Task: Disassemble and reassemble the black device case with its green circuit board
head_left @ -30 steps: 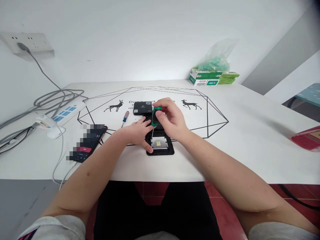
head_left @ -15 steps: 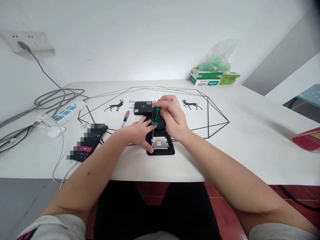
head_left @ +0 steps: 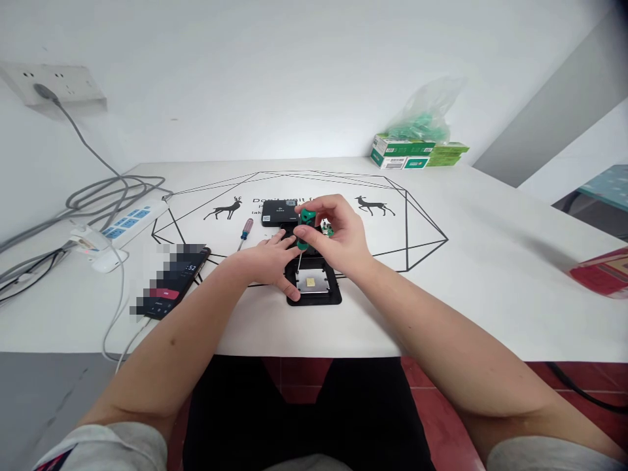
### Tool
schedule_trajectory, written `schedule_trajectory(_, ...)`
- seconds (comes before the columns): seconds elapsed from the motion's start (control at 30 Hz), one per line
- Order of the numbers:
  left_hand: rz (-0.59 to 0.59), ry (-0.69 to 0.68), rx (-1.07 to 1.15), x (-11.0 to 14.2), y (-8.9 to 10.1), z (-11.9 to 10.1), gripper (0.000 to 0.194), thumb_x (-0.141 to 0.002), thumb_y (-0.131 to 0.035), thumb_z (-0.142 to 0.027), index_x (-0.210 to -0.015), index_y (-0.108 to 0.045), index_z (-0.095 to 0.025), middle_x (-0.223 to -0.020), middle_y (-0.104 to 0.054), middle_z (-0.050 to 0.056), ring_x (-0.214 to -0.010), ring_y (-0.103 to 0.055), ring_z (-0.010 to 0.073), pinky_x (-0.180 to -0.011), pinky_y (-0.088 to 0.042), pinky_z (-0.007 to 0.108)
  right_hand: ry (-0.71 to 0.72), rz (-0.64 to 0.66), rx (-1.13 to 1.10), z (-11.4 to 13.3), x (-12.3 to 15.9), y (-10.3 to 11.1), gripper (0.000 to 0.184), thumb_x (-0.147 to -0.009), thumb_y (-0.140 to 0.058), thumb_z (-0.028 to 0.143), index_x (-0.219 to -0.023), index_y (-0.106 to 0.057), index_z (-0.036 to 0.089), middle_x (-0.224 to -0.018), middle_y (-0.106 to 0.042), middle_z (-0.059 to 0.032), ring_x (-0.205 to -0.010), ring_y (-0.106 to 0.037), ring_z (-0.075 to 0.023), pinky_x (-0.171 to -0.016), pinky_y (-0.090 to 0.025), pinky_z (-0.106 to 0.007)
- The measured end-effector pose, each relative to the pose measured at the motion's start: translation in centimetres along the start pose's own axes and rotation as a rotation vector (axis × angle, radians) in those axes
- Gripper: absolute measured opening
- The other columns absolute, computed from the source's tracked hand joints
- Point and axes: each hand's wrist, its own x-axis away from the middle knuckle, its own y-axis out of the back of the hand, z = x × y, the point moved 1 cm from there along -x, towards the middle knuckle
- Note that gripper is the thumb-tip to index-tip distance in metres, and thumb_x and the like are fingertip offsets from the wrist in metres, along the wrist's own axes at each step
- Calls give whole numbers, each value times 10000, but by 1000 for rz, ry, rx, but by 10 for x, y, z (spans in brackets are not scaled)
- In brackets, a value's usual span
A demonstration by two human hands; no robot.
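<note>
My right hand (head_left: 336, 229) is closed around the green and black handle of a screwdriver (head_left: 307, 226), which stands nearly upright. Its shaft runs down to the upper left corner of a silver metal plate (head_left: 321, 280) with a pale yellow square pad (head_left: 311, 282) on it. The plate lies inside a black plastic housing (head_left: 336, 297) flat on the table. My left hand (head_left: 275, 261) is spread out, its thumb pressing the left edge of the housing and its fingers over a dark part behind it. Whether the tip sits in a screw is too small to tell.
Behind my hands lie a black box (head_left: 279, 212) and a green circuit board (head_left: 328, 229), partly hidden. A second screwdriver (head_left: 246, 229) rests to the left. Further left are a phone (head_left: 181, 281), a power strip (head_left: 130, 222) and cables. Green boxes (head_left: 405, 145) stand by the wall.
The right fingers have shifted on the screwdriver handle, opening out and curling around it again, as if turning it. The shaft keeps its place at the plate's corner. My left hand stays still.
</note>
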Motion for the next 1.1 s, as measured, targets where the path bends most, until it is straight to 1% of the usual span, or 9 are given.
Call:
schedule_trajectory(0.07, 2, 10, 5, 1, 2, -3, 1381, -719, -796, -871, -1818, -219, -266, -1904, -38, 146, -1739, 79, 479, -1361, -178, 696, -34, -1, -31, -1, 2, -2, 287, -951, -821, 435, -1129, -638, 304, -1125, -817, -20, -928, -726, -195, -809, -581, -407)
schedule_trajectory(0.2, 26, 31, 2, 2, 3, -5, 1391, -707, -790, -890, -1814, -237, -254, -1903, -32, 154, -1736, 96, 484, -1363, -163, 703, -90, 10, -119, -3, 4, -2, 197, -1065, -652, 461, -1175, -588, 310, -1215, -816, -44, -989, -756, -197, -875, -612, -428)
schedule_trajectory(0.37, 41, 42, -12, 1, 2, -3, 1403, -720, -769, -903, -1823, -205, -243, -1903, -20, 150, -1739, 104, 470, -1367, -157, 697, -136, 57, -132, -6, 4, 2, 239, -1105, -547, 442, -1261, -670, 310, -1315, -789, -58, -1096, -761, -228, -1005, -632, -496)
schedule_trajectory(0.43, 40, 43, -2, 2, 2, -2, 1405, -728, -777, -891, -1826, -195, -235, -1903, -17, 146, -1736, 104, 480, -1368, -162, 694, -109, 52, -86, -7, 2, 3, 278, -1115, -517, 445, -1273, -703, 313, -1360, -764, -67, -1147, -741, -242, -1045, -619, -521)
schedule_trajectory(0.53, 44, 44, -1, 3, 3, -3, 1396, -740, -775, -886, -1828, -187, -239, -1903, -16, 146, -1736, 102, 481, -1368, -153, 697, 25, -17, 37, -7, 0, 2, 310, -1123, -503, 469, -1218, -752, 310, -1319, -713, -86, -1259, -671, -273, -1117, -568, -560)
schedule_trajectory(0.7, 32, 28, -4, 1, 3, -3, 1392, -725, -777, -893, -1821, -214, -246, -1897, -34, 173, -1735, 81, 494, -1355, -154, 720, 112, -33, 119, -8, 0, 2, 320, -1136, -487, 402, -1223, -783, 320, -1044, -596, -64, -1069, -620, -250, -998, -578, -521)
schedule_trajectory(0.9, 24, 16, 18, 0, 1, -1, 1395, -705, -816, -881, -1818, -233, -275, -1899, -47, 161, -1729, 100, 509, -1349, -168, 725, 133, -11, 60, -5, -1, 4, 307, -1136, -459, 384, -1169, -757, 319, -1084, -646, -65, -1071, -642, -247, -967, -578, -507)
schedule_trajectory(1.03, 0, 4, 43, 1, 1, 0, 1399, -709, -834, -863, -1823, -206, -295, -1902, -42, 150, -1728, 52, 524, -1350, -183, 710, 95, 14, 19, -4, -1, 0, 221, -1039, -673, 490, -1150, -699, 301, -1110, -700, -53, -1010, -660, -227, -841, -592, -434)
schedule_trajectory(1.1, -5, -4, 57, 1, 0, 1, 1393, -707, -835, -866, -1821, -206, -315, -1905, -28, 137, -1726, 14, 534, -1343, -202, 711, 46, 15, -1, -5, 0, -2, 304, -939, -815, 464, -1156, -671, 306, -1127, -722, -33, -962, -669, -207, -810, -591, -408)
